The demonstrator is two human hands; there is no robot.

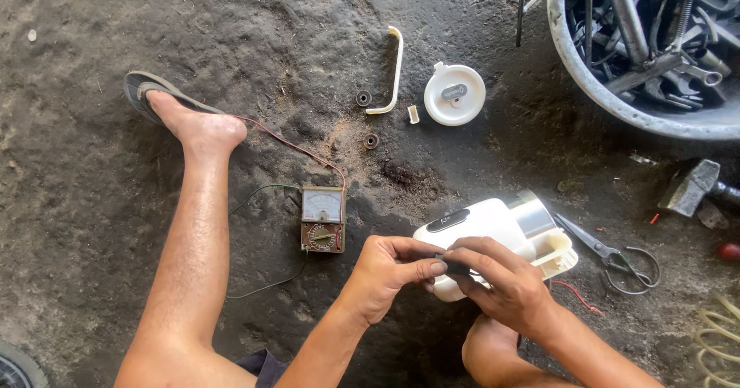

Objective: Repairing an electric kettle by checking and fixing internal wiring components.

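White housing [493,230] lies lower right of centre, long axis slanting up-right; both hands [389,268] [505,284] pinch its near end.

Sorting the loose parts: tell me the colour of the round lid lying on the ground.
The round lid is white with a grey centre piece, seen in the head view.

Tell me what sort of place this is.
Probably an informal repair spot on bare, stained ground. An analog meter with trailing wires lies there, a metal basin holds tools, and both hands, left hand and right hand, work on an opened white appliance.
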